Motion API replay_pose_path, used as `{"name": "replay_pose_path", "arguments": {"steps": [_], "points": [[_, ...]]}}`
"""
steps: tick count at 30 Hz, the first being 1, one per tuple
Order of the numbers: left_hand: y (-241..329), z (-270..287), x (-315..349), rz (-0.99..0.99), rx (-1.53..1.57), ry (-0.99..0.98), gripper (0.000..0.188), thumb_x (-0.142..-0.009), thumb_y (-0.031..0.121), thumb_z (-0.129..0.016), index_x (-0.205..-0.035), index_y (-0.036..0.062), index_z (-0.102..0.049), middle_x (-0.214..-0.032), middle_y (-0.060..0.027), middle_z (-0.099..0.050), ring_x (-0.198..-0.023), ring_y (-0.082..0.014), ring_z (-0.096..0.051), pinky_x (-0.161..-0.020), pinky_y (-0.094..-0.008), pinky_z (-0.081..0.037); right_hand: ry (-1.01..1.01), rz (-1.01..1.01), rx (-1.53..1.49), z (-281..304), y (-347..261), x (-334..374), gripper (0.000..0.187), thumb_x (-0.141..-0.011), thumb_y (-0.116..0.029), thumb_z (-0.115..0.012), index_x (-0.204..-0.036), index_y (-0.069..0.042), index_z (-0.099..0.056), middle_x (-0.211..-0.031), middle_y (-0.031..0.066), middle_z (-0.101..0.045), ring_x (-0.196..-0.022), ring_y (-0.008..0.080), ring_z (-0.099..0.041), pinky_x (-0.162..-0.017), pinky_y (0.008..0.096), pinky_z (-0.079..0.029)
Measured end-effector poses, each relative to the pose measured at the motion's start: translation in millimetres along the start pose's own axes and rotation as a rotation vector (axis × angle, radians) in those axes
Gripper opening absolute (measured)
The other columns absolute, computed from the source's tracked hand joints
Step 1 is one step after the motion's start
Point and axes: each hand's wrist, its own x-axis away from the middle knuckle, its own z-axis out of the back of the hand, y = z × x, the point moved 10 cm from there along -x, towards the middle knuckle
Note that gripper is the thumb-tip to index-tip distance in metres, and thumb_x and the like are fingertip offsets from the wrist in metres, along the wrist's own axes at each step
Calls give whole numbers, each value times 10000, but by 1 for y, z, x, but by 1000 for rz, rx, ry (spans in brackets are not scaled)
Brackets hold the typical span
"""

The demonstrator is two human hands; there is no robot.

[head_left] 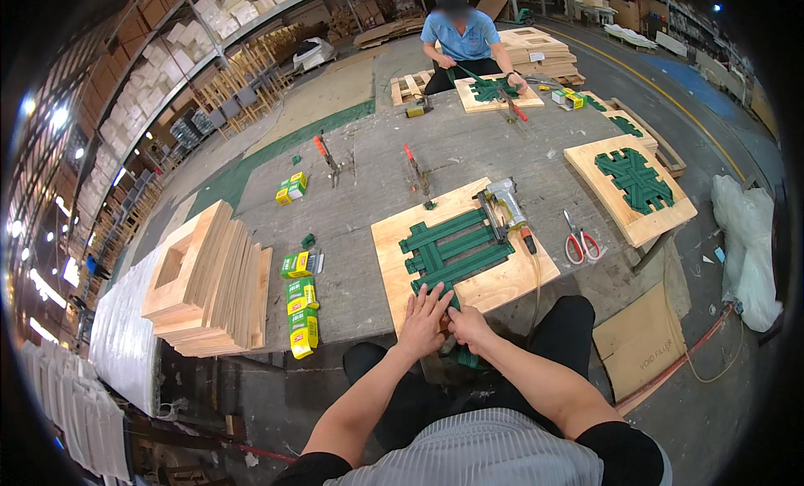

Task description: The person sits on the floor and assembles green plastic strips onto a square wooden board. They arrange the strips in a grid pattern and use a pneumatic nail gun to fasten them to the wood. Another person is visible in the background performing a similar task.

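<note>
A plywood panel point(394, 235) lies in front of me at the table's near edge, with green webbing straps point(456, 250) laid across it; one strap crosses the others near their left ends. My left hand point(425, 320) rests with fingers stretched out on the webbing at the panel's near edge. Beside it, my right hand point(469, 328) is closed round the webbing there. More green webbing point(469, 359) hangs below the edge, partly hidden by my right arm. On the panel's far right corner lies a pneumatic staple gun point(505, 205) with its hose running toward me.
Red-handled scissors point(579, 245) lie right of the panel. Yellow-green boxes point(302, 323) and stacked wooden frames point(205, 289) stand left. Red-handled toggle clamps point(327, 157) sit farther back. Another webbed panel point(624, 180) juts over the right edge. Across the table, a person point(461, 42) handles green webbing.
</note>
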Motion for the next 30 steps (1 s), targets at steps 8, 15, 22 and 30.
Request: {"name": "replay_pose_path", "arguments": {"steps": [8, 15, 22, 30], "points": [[9, -8, -1, -77, 21, 61, 899, -797, 269, -730, -1603, 221, -335, -1681, -45, -290, -1547, -416, -216, -1230, -626, -172, 121, 201, 162, 14, 18, 29, 302, -1073, -218, -513, -857, -34, -616, -672, 39, -552, -576, 139, -487, -534, 334, -377], [17, -17, -1, -158, -145, -20, 842, -813, 235, -677, -1595, 215, -368, -1668, 3, -331, -1553, -390, -218, -1245, -610, -157, 154, 194, 298, 24, 26, 41, 320, -1065, -245, -506, -879, -16, -629, -712, 108, -605, -673, 266, -591, -663, 423, -451], [14, -20, 4, -219, -169, 24, 785, -846, 219, -650, -1585, 220, -386, -1650, 9, -368, -1525, -347, -308, -1242, -606, -184, 134, 183, 291, 21, 25, 47, 321, -1062, -250, -507, -885, -13, -631, -723, 128, -616, -687, 283, -611, -674, 429, -460], [17, -27, 5, -248, -199, -1, 763, -861, 200, -655, -1579, 211, -397, -1645, -17, -377, -1500, -331, -355, -1240, -603, -206, 125, 134, 293, 25, 40, 43, 315, -1063, -251, -508, -894, -12, -625, -701, 115, -604, -657, 273, -600, -656, 421, -459]]}}
